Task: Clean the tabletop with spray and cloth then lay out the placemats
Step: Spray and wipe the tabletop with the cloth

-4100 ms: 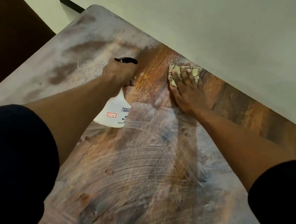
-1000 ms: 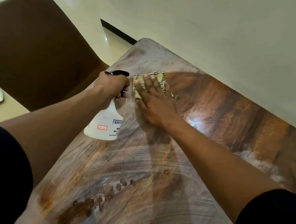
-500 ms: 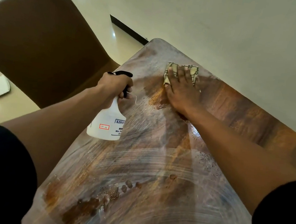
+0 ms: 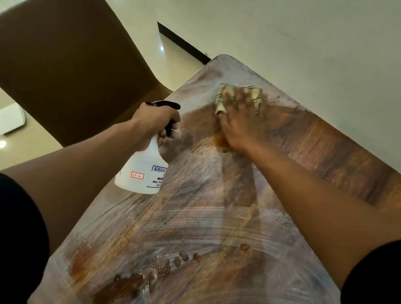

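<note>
My left hand (image 4: 154,119) grips the black trigger head of a white spray bottle (image 4: 143,170), held above the table's left edge. My right hand (image 4: 241,121) lies flat with spread fingers on a pale patterned cloth (image 4: 221,99), pressing it onto the brown wood-grain tabletop (image 4: 318,149) near the far left corner. Only the cloth's edges show past my fingers, and they are blurred. Wet wipe streaks and several droplets cover the near part of the table. No placemats are in view.
A brown chair back (image 4: 63,60) stands left of the table, close to my left arm. A light wall (image 4: 328,54) runs along the table's far edge. A small white device (image 4: 8,119) lies on the glossy floor at the left.
My right hand and the cloth have slid slightly toward the far corner of the table, blurred with motion. My left hand keeps the bottle in about the same spot.
</note>
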{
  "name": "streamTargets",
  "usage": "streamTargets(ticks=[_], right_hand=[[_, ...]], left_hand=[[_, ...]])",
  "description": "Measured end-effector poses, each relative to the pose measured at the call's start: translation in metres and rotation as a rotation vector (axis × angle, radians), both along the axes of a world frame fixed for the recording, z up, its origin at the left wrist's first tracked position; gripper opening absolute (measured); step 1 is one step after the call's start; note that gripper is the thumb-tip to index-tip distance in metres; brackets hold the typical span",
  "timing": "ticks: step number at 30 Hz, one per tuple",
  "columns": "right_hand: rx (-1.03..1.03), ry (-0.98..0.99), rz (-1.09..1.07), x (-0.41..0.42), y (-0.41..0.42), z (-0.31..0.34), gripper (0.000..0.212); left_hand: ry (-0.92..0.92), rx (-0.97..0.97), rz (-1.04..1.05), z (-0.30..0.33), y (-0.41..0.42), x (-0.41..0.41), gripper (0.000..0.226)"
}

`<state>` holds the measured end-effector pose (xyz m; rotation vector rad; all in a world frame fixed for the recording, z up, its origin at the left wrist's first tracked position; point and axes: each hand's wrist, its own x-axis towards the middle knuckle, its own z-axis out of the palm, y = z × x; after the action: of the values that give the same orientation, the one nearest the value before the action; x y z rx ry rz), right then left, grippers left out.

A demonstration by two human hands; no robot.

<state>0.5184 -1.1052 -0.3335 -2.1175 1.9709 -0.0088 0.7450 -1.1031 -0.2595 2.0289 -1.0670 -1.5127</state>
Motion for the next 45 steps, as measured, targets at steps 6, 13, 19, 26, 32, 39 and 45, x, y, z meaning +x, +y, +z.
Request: streamTargets(ticks=[6,13,19,26,32,39,45], right_hand=[[-0.029,0.012,-0.079,0.032,-0.006,-0.001,0.065],[-0.004,-0.02,0.365,0.041,0.013,0.006,0.061],[0.005,-0.03,-0.142,-0.059,0.004,0.009,0.062],[0.015,-0.073,-0.542,-0.087,0.01,0.003,0.064],[-0.033,-0.032,-0.002,-0.045,0.026,-0.004,0.061],[-0.074,-0.026,0.007,-0.064,0.008,-0.002,0.062],[-0.093,-0.067,-0.19,0.009,-0.019,0.003,0.061]], left_hand=[[0.001,-0.03,-0.011,0.003,-0.007,0.002,0.006],[0.002,-0.037,-0.009,0.003,-0.012,0.001,0.011],[0.011,0.031,-0.092,0.008,-0.013,-0.015,0.005],[0.047,0.017,-0.144,0.02,-0.015,-0.036,0.008],[0.047,-0.014,-0.139,0.017,-0.017,-0.048,0.005],[0.053,-0.008,-0.117,0.007,-0.025,-0.038,0.017],[0.038,-0.063,-0.055,0.008,-0.034,-0.021,0.01]])
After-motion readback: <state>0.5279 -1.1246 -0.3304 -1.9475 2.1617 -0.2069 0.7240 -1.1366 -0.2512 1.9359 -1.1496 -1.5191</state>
